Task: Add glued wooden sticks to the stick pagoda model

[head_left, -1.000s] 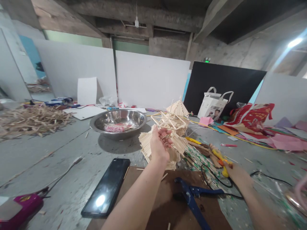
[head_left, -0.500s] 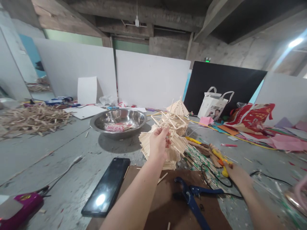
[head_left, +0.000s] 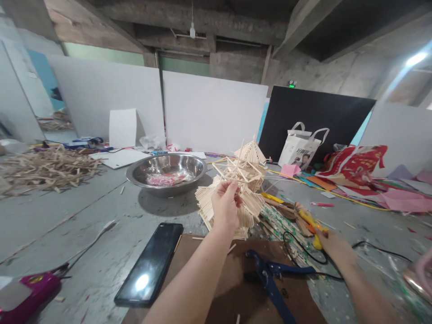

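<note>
My left hand [head_left: 225,204] is closed in a pinch in front of a model built of thin wooden sticks [head_left: 248,209]. A slender stick [head_left: 240,150] slants up from its fingertips, though the grip itself is partly hidden. The model has layered, roof-like tiers and a pointed top. To the right, my right hand [head_left: 332,247], slightly blurred, has its fingers closed round the rear of a yellow glue gun [head_left: 311,223] lying low over the sticks. A brown board [head_left: 219,281] lies under my left forearm, with a blue-handled cutter [head_left: 270,279] on it.
A steel basin [head_left: 135,182] with plastic packets stands left of the model; a phone [head_left: 150,265] lies nearer. Loose sticks [head_left: 50,168] are heaped far left. A purple tool [head_left: 37,290] sits front left. Green-and-white wrapped sticks [head_left: 281,225] and a black cord [head_left: 286,245] lie right.
My left hand has shifted very slightly right and down by the model. My right hand remains at the glue gun with hardly any movement.
</note>
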Tool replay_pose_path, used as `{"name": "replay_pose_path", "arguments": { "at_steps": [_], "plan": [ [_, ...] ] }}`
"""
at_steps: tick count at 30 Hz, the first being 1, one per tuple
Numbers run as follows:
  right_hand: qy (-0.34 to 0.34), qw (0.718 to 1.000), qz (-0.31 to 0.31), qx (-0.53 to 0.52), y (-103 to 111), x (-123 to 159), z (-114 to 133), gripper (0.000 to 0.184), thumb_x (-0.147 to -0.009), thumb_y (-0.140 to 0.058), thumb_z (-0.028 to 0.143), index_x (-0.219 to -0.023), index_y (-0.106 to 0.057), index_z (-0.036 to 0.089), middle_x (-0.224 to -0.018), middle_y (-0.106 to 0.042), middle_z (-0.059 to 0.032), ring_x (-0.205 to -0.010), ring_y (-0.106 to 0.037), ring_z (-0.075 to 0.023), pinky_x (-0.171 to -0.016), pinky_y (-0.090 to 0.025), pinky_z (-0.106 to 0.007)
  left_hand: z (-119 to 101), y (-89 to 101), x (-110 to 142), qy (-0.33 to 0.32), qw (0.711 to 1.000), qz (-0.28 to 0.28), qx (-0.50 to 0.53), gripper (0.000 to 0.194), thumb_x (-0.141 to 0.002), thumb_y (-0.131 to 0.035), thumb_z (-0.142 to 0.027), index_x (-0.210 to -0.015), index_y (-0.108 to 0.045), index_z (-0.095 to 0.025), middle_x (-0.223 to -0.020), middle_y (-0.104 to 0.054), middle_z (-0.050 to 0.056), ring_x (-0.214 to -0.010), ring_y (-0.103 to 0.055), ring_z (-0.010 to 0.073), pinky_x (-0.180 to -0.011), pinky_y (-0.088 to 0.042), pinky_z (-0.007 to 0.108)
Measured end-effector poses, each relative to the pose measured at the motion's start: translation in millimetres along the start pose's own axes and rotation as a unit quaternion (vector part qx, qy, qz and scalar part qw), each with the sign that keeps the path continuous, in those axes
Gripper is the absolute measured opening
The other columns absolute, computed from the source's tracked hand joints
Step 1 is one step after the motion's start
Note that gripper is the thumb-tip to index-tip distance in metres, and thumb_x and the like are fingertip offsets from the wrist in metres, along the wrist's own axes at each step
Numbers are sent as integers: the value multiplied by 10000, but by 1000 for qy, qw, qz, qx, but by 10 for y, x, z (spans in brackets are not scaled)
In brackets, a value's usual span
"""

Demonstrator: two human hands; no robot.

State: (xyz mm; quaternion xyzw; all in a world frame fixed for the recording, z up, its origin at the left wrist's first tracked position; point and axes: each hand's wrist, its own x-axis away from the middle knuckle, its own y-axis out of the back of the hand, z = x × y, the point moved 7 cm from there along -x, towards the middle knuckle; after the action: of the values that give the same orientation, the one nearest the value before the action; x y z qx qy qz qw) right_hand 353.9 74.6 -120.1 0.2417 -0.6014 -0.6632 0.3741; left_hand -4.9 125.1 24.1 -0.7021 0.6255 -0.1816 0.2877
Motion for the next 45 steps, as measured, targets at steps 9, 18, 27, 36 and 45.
{"name": "replay_pose_path", "arguments": {
  "at_steps": [9,18,27,36,45],
  "plan": [
    [6,1000,-2,-4,-10,-15,-10,556,-766,-174,509,-846,-583,141,-823,-636,-166,-797,-592,-278,-600,-422,-317,33,-3,23,-3,1000,-2,25,209,-588,-595,-283,-616,-428,-162,-497,-446,-68,-318,-360,21,-334,-230,167],
    [2,1000,5,3,52,64,45,537,-772,-184,490,-847,-585,140,-814,-637,-158,-797,-593,-266,-602,-420,-307,125,5,28,48,998,-11,43,223,-569,-593,-288,-609,-409,-169,-494,-447,-69,-325,-378,31,-328,-229,164],
    [5,1000,-2,-5,16,21,10,529,-762,-190,507,-819,-584,159,-793,-641,-151,-786,-596,-276,-603,-424,-323,227,-10,9,87,994,4,68,196,-568,-570,-259,-613,-401,-171,-458,-435,-74,-302,-369,36,-317,-245,168],
    [-2,1000,-7,-2,-2,6,-13,548,-757,-181,523,-863,-573,155,-839,-634,-166,-809,-591,-284,-618,-432,-335,322,-62,67,135,990,27,38,184,-584,-559,-235,-599,-387,-172,-448,-444,-70,-287,-360,39,-295,-230,166],
    [-7,1000,-13,4,29,26,-5,550,-761,-175,524,-863,-578,164,-833,-639,-163,-796,-594,-284,-613,-432,-339,481,-246,237,253,957,141,2,185,-566,-558,-247,-530,-401,-156,-434,-445,-54,-268,-359,38,-279,-203,172]
  ]
}}
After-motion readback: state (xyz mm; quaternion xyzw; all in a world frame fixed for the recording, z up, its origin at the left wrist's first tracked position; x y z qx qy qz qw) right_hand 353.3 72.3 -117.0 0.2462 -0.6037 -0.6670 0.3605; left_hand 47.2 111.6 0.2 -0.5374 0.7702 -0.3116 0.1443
